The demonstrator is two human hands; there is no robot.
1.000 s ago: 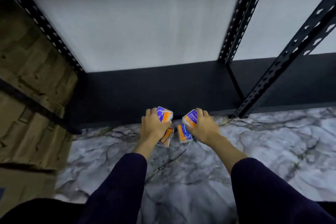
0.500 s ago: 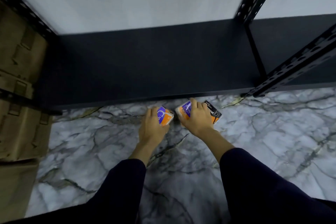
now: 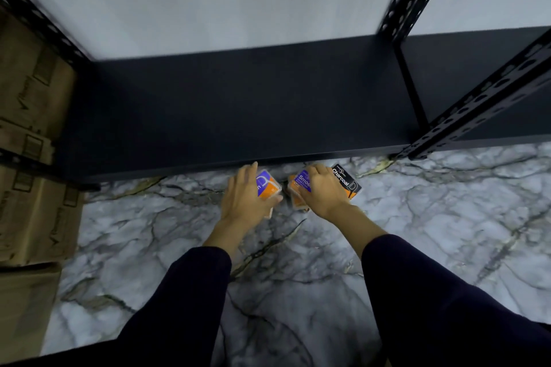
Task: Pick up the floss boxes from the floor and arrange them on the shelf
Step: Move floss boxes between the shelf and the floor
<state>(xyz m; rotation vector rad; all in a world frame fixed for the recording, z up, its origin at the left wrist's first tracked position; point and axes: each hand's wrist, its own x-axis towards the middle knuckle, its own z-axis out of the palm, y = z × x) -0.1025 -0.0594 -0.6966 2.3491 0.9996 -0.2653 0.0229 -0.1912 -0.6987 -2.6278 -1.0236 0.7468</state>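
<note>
Down low, the dark shelf [image 3: 238, 104] lies bare just past its front edge, where the left hand [image 3: 241, 198] grips a purple-orange floss box [image 3: 268, 186] and the right hand [image 3: 323, 192] clutches another [image 3: 299, 185] beside a black charcoal box [image 3: 347, 182] above the marble floor [image 3: 447, 217]

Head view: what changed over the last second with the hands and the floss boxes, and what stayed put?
A black Charcoal floss box has come into sight under the right hand, beside the orange-and-purple box it grips. The left hand still holds its orange-and-purple floss box. Both hands remain low over the marble floor before the black shelf, which still bears no boxes.
</note>
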